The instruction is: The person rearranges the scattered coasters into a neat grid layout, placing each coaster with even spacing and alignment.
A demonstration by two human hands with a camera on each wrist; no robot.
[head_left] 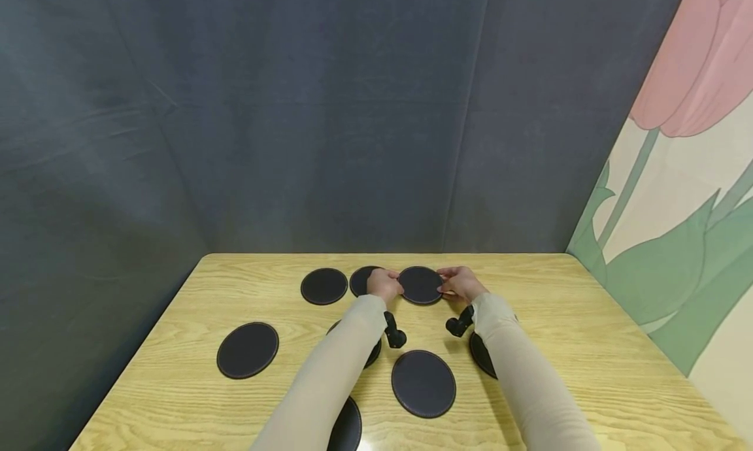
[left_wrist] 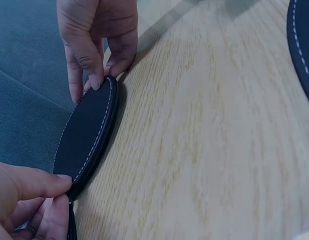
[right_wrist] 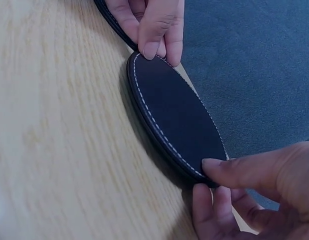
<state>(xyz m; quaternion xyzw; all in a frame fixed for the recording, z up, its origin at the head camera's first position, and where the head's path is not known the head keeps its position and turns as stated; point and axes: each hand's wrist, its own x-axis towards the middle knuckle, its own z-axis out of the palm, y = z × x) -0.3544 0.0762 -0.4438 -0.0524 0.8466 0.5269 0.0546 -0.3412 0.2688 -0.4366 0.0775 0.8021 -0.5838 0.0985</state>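
A round black coaster (head_left: 420, 285) with pale stitching round its rim is held between both hands at the table's far side. My left hand (head_left: 385, 285) pinches its left edge, thumb on top and fingers curled at the side. At the opposite edge my right hand (head_left: 461, 283) pinches it the same way. In the right wrist view the coaster (right_wrist: 177, 115) shows a thick, layered-looking side and casts a shadow on the wood. Another black coaster (head_left: 362, 281) lies just left of it, partly hidden behind my left hand.
More black coasters lie about the wooden table (head_left: 541, 346): one at the far left (head_left: 324, 286), one near the left edge (head_left: 248, 350), one front centre (head_left: 423, 384). Others are partly under my forearms. A dark curtain (head_left: 353, 124) hangs behind; a tulip-painted wall (head_left: 676, 196) stands right.
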